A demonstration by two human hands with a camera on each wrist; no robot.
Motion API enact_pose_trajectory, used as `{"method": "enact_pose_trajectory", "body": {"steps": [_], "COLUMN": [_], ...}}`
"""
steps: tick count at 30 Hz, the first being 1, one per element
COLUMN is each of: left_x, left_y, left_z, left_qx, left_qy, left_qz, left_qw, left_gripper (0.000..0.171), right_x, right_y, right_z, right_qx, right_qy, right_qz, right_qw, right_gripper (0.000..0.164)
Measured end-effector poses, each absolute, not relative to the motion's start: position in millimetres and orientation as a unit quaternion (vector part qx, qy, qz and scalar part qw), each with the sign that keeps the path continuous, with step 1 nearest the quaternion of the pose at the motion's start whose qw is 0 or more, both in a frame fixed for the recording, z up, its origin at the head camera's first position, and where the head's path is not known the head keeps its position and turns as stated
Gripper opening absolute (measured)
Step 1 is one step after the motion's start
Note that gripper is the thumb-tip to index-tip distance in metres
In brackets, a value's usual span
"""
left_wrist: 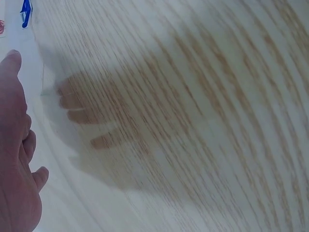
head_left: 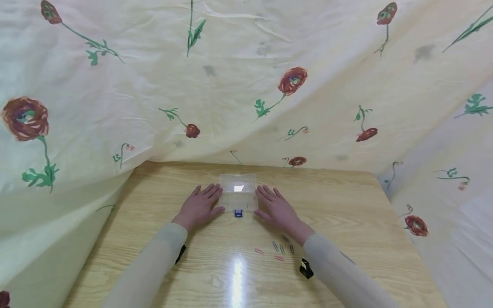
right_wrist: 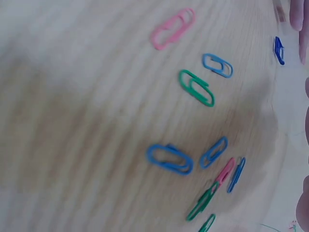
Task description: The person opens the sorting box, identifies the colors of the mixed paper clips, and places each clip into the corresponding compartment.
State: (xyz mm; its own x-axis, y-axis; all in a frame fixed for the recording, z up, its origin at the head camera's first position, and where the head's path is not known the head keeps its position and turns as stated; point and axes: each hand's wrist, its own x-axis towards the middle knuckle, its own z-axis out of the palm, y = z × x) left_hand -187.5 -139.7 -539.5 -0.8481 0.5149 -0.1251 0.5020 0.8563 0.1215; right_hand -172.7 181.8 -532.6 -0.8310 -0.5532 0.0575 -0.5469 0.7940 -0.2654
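Observation:
A clear plastic box (head_left: 231, 202) lies on the table with its see-through lid (head_left: 227, 183) opened away from me. A small blue latch (head_left: 238, 213) sits at its near edge. My left hand (head_left: 199, 206) rests at the box's left side, fingers straight and slightly spread, fingertips right at the edge. On the right side my right hand (head_left: 278, 210) mirrors it, fingers extended toward the box. The left wrist view catches the left hand (left_wrist: 17, 159) and the blue latch (left_wrist: 25, 14). Neither hand grips anything.
Several coloured paper clips lie scattered near my right forearm, among them a pink paper clip (right_wrist: 173, 29), a green paper clip (right_wrist: 195, 88) and a blue paper clip (right_wrist: 170, 159). A flowered cloth (head_left: 231, 85) hangs behind and beside the wooden table (head_left: 331, 201).

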Motion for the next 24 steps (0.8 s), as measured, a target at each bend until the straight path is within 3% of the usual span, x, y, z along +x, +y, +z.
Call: {"method": "enact_pose_trajectory", "body": {"steps": [24], "left_x": [-183], "left_y": [-139], "left_z": [-545], "left_qx": [0.269], "left_qy": [0.961], "left_qz": [0.033], "left_qw": [0.052], "left_gripper": [0.079], "right_x": [-85], "right_y": [199], "right_z": [-542], "right_qx": [-0.337], "right_qy": [0.925], "right_qz": [-0.171], "right_qw": [-0.024], "right_gripper": [0.073]}}
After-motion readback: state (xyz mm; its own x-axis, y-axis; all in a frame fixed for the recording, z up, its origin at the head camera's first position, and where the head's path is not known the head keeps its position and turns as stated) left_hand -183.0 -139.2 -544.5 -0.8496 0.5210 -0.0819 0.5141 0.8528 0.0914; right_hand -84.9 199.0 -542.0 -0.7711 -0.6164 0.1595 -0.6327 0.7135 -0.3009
